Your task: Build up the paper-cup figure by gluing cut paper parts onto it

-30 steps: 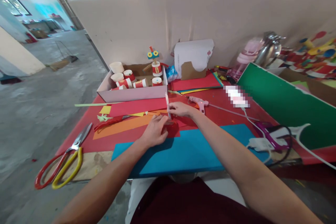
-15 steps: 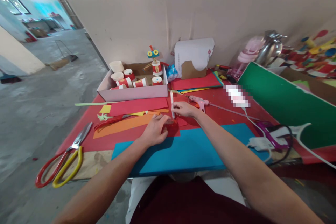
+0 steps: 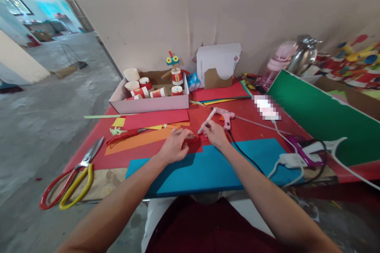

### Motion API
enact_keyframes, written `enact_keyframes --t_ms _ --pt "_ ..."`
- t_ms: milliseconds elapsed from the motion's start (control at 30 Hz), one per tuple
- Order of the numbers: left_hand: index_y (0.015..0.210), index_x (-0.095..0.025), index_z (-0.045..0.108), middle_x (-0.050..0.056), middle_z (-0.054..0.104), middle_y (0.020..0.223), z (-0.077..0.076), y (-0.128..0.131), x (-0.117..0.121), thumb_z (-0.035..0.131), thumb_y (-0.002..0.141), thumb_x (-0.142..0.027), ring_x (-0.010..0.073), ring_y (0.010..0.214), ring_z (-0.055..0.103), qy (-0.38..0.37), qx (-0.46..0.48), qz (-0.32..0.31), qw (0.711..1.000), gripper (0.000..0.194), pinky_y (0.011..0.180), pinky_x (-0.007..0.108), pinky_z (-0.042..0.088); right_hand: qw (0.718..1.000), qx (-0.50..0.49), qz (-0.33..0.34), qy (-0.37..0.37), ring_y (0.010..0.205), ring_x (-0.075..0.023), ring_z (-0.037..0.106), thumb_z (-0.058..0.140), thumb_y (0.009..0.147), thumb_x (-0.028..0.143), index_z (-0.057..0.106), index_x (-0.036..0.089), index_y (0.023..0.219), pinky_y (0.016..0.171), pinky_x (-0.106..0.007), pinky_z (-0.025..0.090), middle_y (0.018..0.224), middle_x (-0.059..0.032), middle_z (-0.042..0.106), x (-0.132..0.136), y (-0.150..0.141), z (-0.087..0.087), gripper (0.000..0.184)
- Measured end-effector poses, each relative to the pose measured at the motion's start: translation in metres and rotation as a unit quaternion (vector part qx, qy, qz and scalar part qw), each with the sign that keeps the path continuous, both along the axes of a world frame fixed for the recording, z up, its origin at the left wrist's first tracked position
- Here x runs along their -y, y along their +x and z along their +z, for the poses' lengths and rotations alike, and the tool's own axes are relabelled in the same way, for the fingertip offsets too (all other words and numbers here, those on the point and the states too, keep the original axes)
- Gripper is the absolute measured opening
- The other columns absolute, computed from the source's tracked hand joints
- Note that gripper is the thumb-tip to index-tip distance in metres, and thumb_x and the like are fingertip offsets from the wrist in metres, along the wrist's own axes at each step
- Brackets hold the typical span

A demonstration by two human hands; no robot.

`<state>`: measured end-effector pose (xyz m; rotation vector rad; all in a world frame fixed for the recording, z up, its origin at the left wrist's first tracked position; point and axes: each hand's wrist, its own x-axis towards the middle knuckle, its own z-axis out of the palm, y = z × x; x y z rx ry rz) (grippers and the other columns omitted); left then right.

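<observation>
With the dial centred between the 2 hands and 12 o'clock pointing straight ahead of the person, the right hand [image 3: 215, 132] grasps a slim white pen [image 3: 205, 123] between thumb and fingers. The pen sits just past the left fingertips, slanting so that its upper end leans toward 1 o'clock; whether its lower tip meets the surface I cannot tell. The left hand [image 3: 176, 146] lies palm down, fingers bent, on a piece of red paper [image 3: 196, 148]; whether anything is pinched under those fingers I cannot tell.

A large blue sheet [image 3: 204, 172] spreads at 6 o'clock, beneath both forearms. At 9 o'clock runs an orange strip [image 3: 130, 144], with a red-handled tool [image 3: 121, 137] along its far edge. Big scissors [image 3: 86, 162], with 1 red and 1 yellow handle, lie at 8 o'clock, blades slightly apart.

A pink glue gun [image 3: 225, 117] rests at 2 o'clock, near the right hand, on the red tabletop [image 3: 252, 127]. Farther out in that direction are a phone [image 3: 265, 107] and a silver kettle [image 3: 301, 57]. At 10 o'clock a shallow box [image 3: 151, 105] bears paper cups, and a cup figure [image 3: 177, 76] with 2 round yellow eyes stands in it, toward 11 o'clock. A stack of coloured sheets [image 3: 221, 91] lies at 1 o'clock; a green panel [image 3: 317, 122] slopes at 3 o'clock.
</observation>
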<state>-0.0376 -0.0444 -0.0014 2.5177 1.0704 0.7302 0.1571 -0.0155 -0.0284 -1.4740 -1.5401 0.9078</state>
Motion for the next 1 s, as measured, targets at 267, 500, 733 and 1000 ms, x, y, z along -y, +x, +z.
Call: enact_keyframes --t_ms 267,500,733,1000 --pt "0.098 -0.02 0.05 0.007 0.069 0.099 0.002 0.001 0.001 0.042 0.061 -0.011 0.0243 0.096 0.059 -0.002 -0.003 0.008 1.0 0.039 0.082 0.038 0.041 0.999 -0.025 -0.025 0.003 0.058 -0.015 0.06 0.05 0.079 0.033 0.051 0.021 0.076 0.055 -0.026 0.049 0.064 -0.0001 0.062 0.012 0.002 -0.001 0.012" --pt "0.098 -0.02 0.05 0.007 0.069 0.1 0.0 0.0 0.0 0.043 0.061 -0.011 0.0245 0.095 0.059 -0.003 -0.004 0.001 1.0 0.039 0.081 0.038 0.04 0.998 -0.05 -0.033 0.014 0.062 -0.0167 0.064 0.052 0.079 0.036 0.053 0.021 0.078 0.058 -0.029 0.054 0.073 -0.0044 0.068 0.029 0.001 0.002 0.015" --pt "0.098 -0.02 0.049 0.007 0.069 0.101 0.001 0.0 0.001 0.043 0.061 -0.011 0.0248 0.095 0.059 -0.003 -0.01 0.004 1.0 0.039 0.083 0.038 0.04 0.998 -0.034 -0.05 0.02 0.062 -0.02 0.067 0.055 0.079 0.037 0.056 0.021 0.077 0.06 -0.032 0.055 0.07 -0.0051 0.068 0.047 0.0 0.01 0.016" --pt "0.096 -0.021 0.049 0.007 0.069 0.099 0.001 -0.001 0.0 0.044 0.06 -0.01 0.0239 0.092 0.058 -0.001 -0.019 -0.005 1.0 0.037 0.081 0.037 0.039 0.998 0.013 -0.054 0.036 0.058 -0.0198 0.067 0.056 0.081 0.04 0.051 0.023 0.071 0.054 -0.029 0.051 0.063 -0.0024 0.066 0.062 -0.003 0.014 0.021"
